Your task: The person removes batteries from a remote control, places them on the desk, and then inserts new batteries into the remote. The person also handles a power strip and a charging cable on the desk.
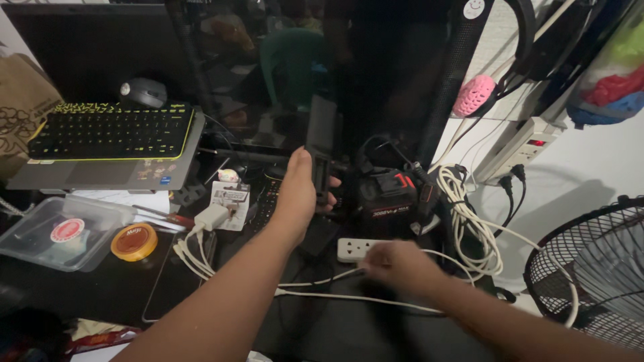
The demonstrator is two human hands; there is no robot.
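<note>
Both hands work: left hand grips a flat black stand; right hand's grip unclear.

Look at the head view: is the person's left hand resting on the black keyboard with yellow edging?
No: the left hand grips a dark upright device at the desk's middle, while the keyboard lies apart at far left.

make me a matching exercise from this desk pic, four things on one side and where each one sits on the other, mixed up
Things:
1. keyboard
2. mouse
3. round orange tin
4. fan

Places:
A. far right edge, behind a wire grille
B. on top of the closed laptop
C. beside the clear plastic box
D. just behind the keyboard

Pairs: 1-B, 2-D, 3-C, 4-A
</note>
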